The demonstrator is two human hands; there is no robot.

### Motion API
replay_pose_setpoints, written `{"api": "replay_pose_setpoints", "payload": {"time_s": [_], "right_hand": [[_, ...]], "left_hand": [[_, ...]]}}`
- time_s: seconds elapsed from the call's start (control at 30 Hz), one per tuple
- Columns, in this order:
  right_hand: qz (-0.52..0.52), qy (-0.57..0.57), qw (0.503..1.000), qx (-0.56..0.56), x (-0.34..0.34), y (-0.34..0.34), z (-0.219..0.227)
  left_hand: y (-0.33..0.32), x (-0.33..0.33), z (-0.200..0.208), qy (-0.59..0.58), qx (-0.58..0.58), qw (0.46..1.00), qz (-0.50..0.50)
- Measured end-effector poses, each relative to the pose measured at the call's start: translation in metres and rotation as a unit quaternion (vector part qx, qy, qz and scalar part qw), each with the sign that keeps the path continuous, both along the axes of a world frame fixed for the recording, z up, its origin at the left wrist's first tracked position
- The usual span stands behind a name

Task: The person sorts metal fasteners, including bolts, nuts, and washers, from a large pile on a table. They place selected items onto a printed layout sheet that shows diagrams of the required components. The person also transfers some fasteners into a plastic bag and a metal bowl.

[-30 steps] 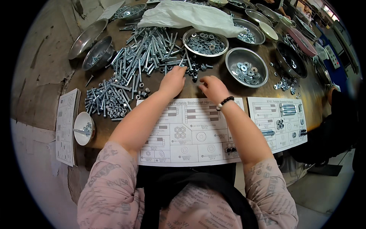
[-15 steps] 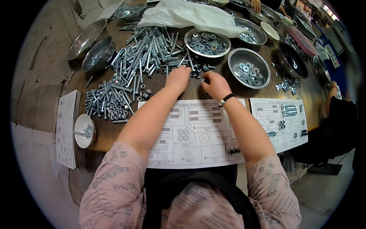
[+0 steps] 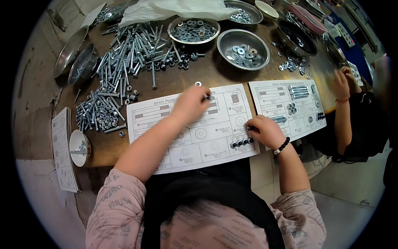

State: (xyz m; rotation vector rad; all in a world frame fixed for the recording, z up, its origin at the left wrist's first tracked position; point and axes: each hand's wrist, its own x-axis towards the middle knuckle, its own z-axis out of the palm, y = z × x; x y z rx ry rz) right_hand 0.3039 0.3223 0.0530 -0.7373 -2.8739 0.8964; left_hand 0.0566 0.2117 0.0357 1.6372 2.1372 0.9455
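Over the upper middle of the nearer printed sheet (image 3: 193,148) is my left hand (image 3: 191,103), slightly blurred, its fingers closed on a small black nut (image 3: 207,97). A silver washer (image 3: 198,84) lies just beyond its knuckles. At the sheet's right side my right hand (image 3: 267,130) pinches another black nut (image 3: 250,128) between thumb and fingers. Right below it, black nuts (image 3: 239,144) sit in a row in a lower box of the sheet, with pale round shapes just above them. A dark beaded bracelet is on my right wrist.
Beyond the sheet spreads a heap of bolts (image 3: 137,50), with nuts and short bolts (image 3: 99,112) at left. Steel bowls of washers (image 3: 243,50) stand behind. A second sheet (image 3: 271,97) at right carries hardware. A co-worker's hands (image 3: 344,81) are at far right; a small white bowl (image 3: 78,155) is at left.
Both hands have come back from the pile of black nuts to the sheet, my right hand moving down to its right side. More black nuts now show there. The view has shifted.
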Motion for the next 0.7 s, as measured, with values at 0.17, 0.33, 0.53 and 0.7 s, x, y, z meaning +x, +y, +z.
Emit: {"api": "replay_pose_setpoints", "payload": {"time_s": [0.17,0.33,0.53,0.7], "right_hand": [[-0.019,0.023,0.999,-0.021,-0.001,-0.007,-0.007],[-0.046,0.062,0.997,-0.029,0.008,-0.012,-0.014],[-0.060,0.090,0.994,-0.005,0.016,-0.016,-0.020],[-0.057,0.101,0.992,0.044,0.017,-0.019,-0.017]], "left_hand": [[-0.006,0.056,-0.012,0.023,-0.040,0.992,-0.114],[-0.008,0.079,-0.012,-0.042,-0.039,0.983,-0.174],[-0.013,0.089,-0.011,-0.072,-0.070,0.973,-0.206],[-0.014,0.091,-0.017,-0.077,-0.055,0.974,-0.207]]}}
